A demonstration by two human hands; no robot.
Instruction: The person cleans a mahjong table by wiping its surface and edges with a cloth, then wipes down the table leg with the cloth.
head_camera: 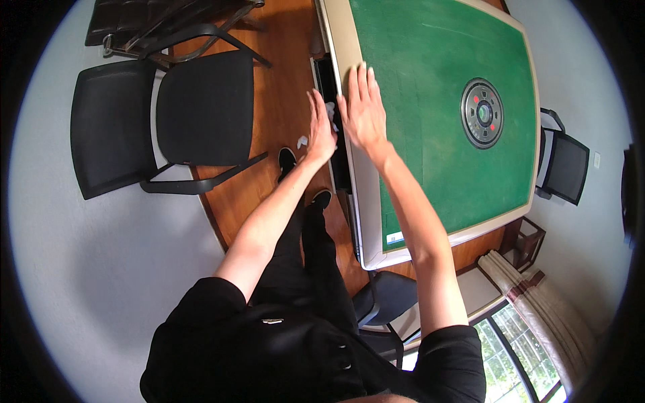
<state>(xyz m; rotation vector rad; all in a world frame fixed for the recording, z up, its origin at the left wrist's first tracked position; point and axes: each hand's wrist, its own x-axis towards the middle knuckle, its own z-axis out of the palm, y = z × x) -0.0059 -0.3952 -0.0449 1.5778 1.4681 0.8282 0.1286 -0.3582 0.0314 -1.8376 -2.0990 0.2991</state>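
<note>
My right hand (365, 108) lies flat, palm down, on the beige rim (370, 221) of an automatic mahjong table, its fingertips close to the green felt top (428, 176). Just left of it, my left hand (321, 128) is at a black drawer (341, 171) that sticks out from under the rim. Its fingers are straight and its palm faces the table. Crumpled white tissue (330, 110) shows beside those fingers; whether the hand holds it is hidden. Another white scrap (302, 142) is on the wooden floor, near my shoe (287, 160).
A round control console (482, 113) is set into the felt. Black armchairs stand to the left (204, 108), beyond the table (565, 163) and near its close corner (390, 297). A folded dark chair (151, 22) is at upper left. A curtained window (519, 342) is at lower right.
</note>
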